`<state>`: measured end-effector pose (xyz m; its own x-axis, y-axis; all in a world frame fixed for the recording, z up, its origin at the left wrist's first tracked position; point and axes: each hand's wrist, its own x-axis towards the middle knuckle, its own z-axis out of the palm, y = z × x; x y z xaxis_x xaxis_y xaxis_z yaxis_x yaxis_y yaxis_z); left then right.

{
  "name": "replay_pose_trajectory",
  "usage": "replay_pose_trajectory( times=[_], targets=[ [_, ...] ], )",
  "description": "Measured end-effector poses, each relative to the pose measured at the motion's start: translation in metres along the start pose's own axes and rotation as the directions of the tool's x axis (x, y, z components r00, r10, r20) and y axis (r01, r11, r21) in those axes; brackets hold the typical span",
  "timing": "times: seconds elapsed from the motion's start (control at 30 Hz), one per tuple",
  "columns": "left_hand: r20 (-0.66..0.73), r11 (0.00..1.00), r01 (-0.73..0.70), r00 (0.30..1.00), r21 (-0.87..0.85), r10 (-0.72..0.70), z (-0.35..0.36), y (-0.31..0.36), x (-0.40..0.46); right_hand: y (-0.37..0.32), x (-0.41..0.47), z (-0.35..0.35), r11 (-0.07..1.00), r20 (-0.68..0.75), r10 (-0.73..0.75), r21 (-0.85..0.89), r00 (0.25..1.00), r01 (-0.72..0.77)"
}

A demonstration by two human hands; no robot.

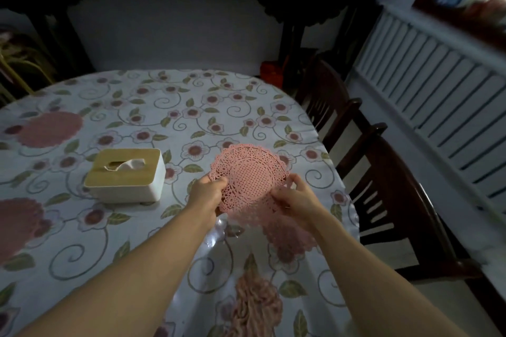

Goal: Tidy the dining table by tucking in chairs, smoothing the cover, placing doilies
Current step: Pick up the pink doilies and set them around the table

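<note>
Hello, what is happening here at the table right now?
A person holds pink doilies above the flowered table cover, the left hand gripping the left edge and the right hand the near right edge. There seems to be more than one doily, as if they are being separated. A tissue box stands to the left. Two dark chairs stand along the table's right side.

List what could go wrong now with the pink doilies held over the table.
1. The doilies look like a thin stack, and both hands, left and right, pinch only the near edges; one could slip out or tear while being separated.
2. The tissue box sits close to the left hand and may get knocked.
</note>
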<state>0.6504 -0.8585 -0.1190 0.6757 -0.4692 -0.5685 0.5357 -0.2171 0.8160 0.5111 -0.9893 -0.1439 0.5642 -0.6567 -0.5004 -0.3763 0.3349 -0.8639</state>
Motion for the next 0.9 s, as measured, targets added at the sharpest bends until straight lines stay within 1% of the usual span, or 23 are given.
replay_pose_trajectory(
  times=[0.17, 0.27, 0.43, 0.6, 0.8, 0.9],
  targets=[
    [0.001, 0.997, -0.032, 0.999, 0.072, 0.032, 0.008, 0.012, 0.032, -0.021, 0.036, -0.008, 0.996, -0.025, -0.091, 0.011, 0.996, 0.091],
    [0.002, 0.999, -0.011, 1.0, 0.042, 0.011, 0.022, 0.026, 0.053, -0.035, 0.073, -0.016, 0.995, -0.1, -0.096, 0.029, 0.99, 0.099],
    [-0.042, 1.0, 0.007, 0.999, 0.021, -0.006, 0.053, 0.047, 0.097, -0.056, 0.156, -0.032, 0.993, -0.107, -0.079, 0.077, 0.991, 0.087],
    [-0.093, 1.0, 0.012, 0.996, 0.009, -0.011, 0.078, 0.064, 0.148, -0.079, 0.241, -0.041, 0.984, -0.19, -0.054, 0.154, 0.98, 0.084],
    [-0.147, 0.998, 0.049, 0.988, 0.04, -0.043, 0.089, 0.064, 0.196, -0.089, 0.337, -0.036, 0.968, -0.195, -0.045, 0.235, 0.98, 0.091],
    [-0.175, 0.996, 0.069, 0.983, 0.063, -0.057, 0.089, 0.06, 0.21, -0.085, 0.372, -0.032, 0.98, -0.235, -0.053, 0.172, 0.97, 0.095]
  ],
)
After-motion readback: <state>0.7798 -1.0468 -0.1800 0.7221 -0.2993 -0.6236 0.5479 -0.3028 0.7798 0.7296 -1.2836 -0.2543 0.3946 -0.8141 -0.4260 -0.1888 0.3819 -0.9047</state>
